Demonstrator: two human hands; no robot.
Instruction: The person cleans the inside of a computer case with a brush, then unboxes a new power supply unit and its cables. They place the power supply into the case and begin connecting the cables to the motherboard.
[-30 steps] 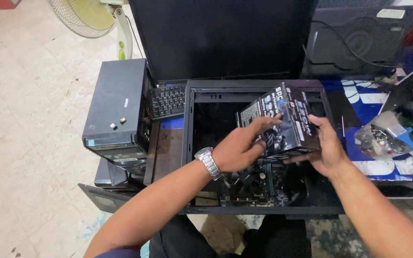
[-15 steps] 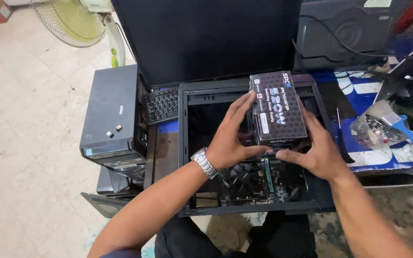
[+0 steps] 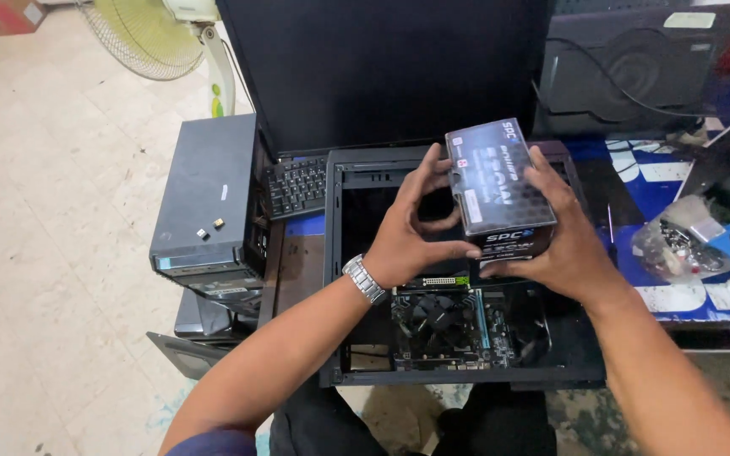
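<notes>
A black box-shaped power supply (image 3: 493, 187) is held in the air above an open black computer case (image 3: 331, 279) that lies on its side. My right hand (image 3: 563, 245) grips the unit from the right and below. On its left edge rest the spread fingers of my left hand (image 3: 407, 232), which has a metal watch at the wrist. Inside the case, under my hands, a motherboard with a round cooler fan (image 3: 439, 319) shows.
A closed dark desktop tower (image 3: 209, 198) lies left of the case, with a black keyboard (image 3: 296, 186) between them. A large black panel (image 3: 382, 67) stands behind. A plastic bag of small parts (image 3: 678, 245) sits right. A green fan (image 3: 149, 34) stands far left.
Both hands have lifted the power supply out of the case and turned it, so its labelled side now tilts up toward the camera.
</notes>
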